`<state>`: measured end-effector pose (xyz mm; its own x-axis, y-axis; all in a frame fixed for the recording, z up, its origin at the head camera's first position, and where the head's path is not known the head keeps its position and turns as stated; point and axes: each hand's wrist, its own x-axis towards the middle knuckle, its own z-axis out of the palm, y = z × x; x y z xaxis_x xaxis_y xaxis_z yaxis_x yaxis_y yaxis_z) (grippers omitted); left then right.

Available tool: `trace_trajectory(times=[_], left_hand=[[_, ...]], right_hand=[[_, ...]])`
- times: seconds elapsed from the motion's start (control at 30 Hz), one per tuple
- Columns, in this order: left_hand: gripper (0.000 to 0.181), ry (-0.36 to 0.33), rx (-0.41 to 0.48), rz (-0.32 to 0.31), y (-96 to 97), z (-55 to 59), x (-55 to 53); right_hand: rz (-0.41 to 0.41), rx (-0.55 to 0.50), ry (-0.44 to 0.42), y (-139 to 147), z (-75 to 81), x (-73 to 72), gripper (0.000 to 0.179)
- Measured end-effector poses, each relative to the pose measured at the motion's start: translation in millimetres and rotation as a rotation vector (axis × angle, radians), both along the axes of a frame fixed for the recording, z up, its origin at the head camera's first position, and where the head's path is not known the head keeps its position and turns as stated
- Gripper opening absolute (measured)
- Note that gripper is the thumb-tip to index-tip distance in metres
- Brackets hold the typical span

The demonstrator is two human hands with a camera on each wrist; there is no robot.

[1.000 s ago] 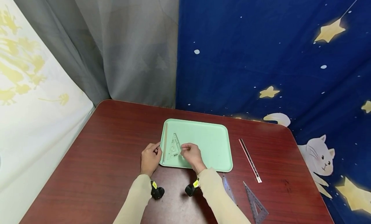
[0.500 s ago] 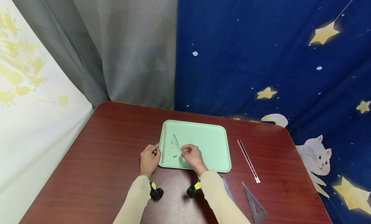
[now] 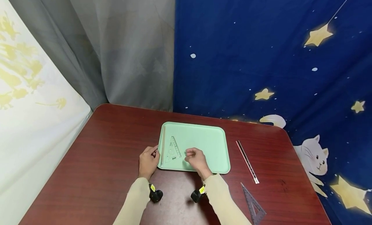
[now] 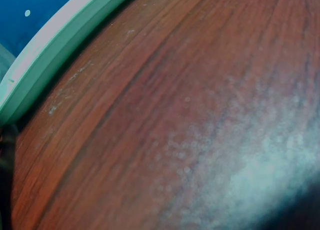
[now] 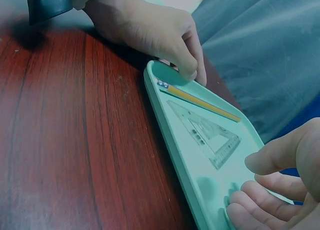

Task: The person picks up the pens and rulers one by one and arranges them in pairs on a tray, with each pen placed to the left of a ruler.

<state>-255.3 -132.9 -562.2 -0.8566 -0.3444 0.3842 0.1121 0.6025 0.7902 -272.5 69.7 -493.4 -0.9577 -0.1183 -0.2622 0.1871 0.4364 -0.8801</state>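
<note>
A pale green tray (image 3: 203,137) lies on the table, with a pencil (image 3: 163,147) along its left side and a clear set square (image 3: 173,150) beside the pencil. My left hand (image 3: 149,162) holds the tray's left rim, thumb and index finger at its edge in the right wrist view. Over the tray, to the right of the set square, my right hand (image 3: 197,160) hovers with loosely bent fingers (image 5: 272,157) and a gap between thumb and fingertips. Nothing shows between them. The left wrist view has only the tray's rim (image 4: 65,39) and the tabletop.
To the right of the tray lies a narrow black-and-silver ruler-like strip (image 3: 247,162). A purplish set square (image 3: 253,205) rests nearer the front, right of the right sleeve (image 3: 225,197). Curtains (image 3: 139,57) hang behind the dark red table (image 3: 122,131).
My right hand has let go of the clear set square and drawn slightly right, away from it. The left hand stays at the rim. A second bluish set square is now hidden by the right sleeve.
</note>
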Motion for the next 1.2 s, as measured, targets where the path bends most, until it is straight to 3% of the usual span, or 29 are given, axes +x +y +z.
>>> trace_trajectory(times=[0.43, 1.2], left_hand=[[0.025, -0.018, 0.004, 0.0, 1.3, 4.0, 1.2], [0.025, -0.026, 0.016, 0.006, 1.1, 1.5, 2.4]], right_hand=[[-0.044, -0.012, 0.029, 30.6, -2.5, 12.1, 0.032], [-0.163, -0.071, 0.066, 74.8, 0.1, 19.9, 0.035]])
